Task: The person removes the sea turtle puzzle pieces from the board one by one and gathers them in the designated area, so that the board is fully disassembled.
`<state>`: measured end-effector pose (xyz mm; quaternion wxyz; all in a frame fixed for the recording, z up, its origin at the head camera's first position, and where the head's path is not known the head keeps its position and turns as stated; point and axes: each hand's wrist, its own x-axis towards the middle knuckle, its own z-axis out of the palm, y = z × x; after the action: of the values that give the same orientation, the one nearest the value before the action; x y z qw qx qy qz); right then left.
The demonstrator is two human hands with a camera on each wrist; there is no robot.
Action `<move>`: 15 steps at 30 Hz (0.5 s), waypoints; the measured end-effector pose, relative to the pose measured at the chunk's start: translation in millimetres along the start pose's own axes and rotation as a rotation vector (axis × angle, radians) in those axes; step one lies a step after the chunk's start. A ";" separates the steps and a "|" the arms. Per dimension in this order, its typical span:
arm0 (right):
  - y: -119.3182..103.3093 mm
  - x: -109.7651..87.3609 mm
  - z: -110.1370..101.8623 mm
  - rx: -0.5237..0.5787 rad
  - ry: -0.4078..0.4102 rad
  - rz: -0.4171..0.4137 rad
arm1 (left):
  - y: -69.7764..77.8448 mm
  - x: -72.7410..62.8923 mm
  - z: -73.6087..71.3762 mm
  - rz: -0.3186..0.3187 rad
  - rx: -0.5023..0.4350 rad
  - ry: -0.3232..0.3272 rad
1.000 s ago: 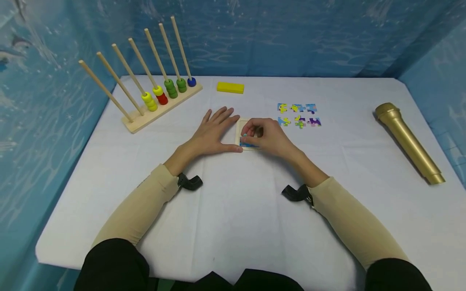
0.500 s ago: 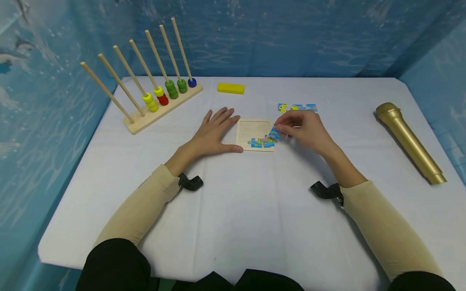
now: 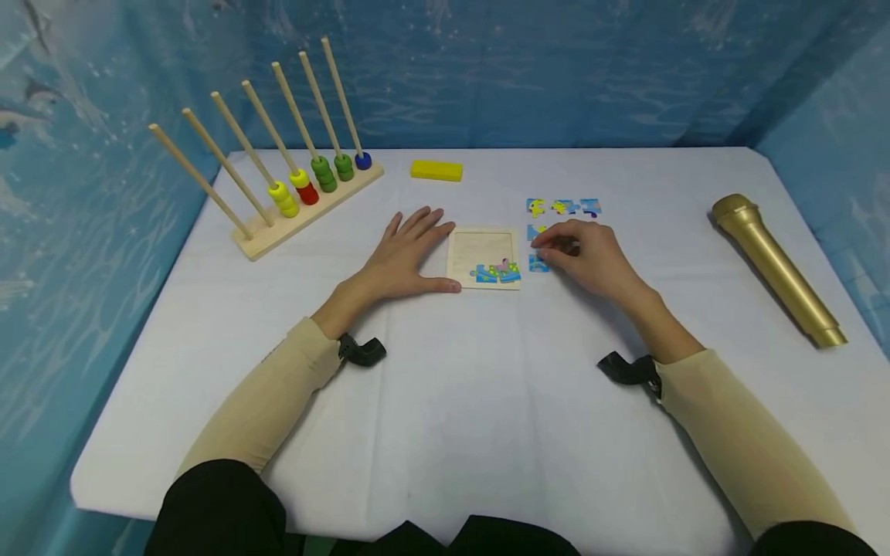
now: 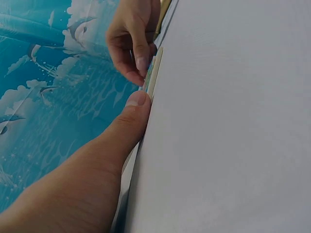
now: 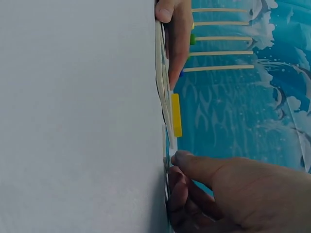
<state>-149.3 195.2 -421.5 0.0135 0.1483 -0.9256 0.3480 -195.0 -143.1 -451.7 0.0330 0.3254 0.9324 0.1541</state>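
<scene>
My left hand (image 3: 399,262) lies spread on the table, its thumb at the near left corner of a square wooden puzzle tray (image 3: 453,259) and its index fingertip by the far left corner. Inside the tray, blue and green jigsaw pieces (image 3: 495,272) are grouped along the near right edge. To the tray's right, my right hand (image 3: 587,251) has its thumb and index finger at the upper edge of a blue puzzle piece (image 3: 538,264) on the table. Another puzzle piece (image 3: 534,232) lies just beyond those fingertips. The left wrist view shows the left thumb (image 4: 138,99) along the tray's edge.
A row of loose puzzle pieces (image 3: 565,207) lies beyond the right hand, whose fingers hide others. A yellow block (image 3: 436,171) is at the back. A wooden peg abacus (image 3: 313,208) stands at back left; a gold microphone-shaped object (image 3: 779,270) lies at right.
My right hand has moved from over the tray to its right side, carrying a blue puzzle piece out and down to the table. The left hand has stayed in place.
</scene>
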 end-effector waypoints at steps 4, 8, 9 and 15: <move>-3.0 -4.4 2.9 -0.052 0.073 -0.045 | -0.2 1.2 1.1 0.003 -0.002 0.001; -6.8 -8.7 6.1 0.000 0.156 -0.039 | -0.1 1.9 0.3 0.007 -0.004 -0.001; -7.2 -9.2 7.4 0.028 0.163 -0.034 | 0.0 1.8 0.2 0.007 -0.005 -0.003; -6.9 -7.9 20.0 0.147 0.149 -0.040 | -0.5 -0.3 0.8 -0.004 -0.005 0.000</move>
<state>-138.3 179.4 -433.3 0.0785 0.1409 -0.8909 0.4246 -194.9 -143.5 -452.6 0.0343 0.3236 0.9325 0.1565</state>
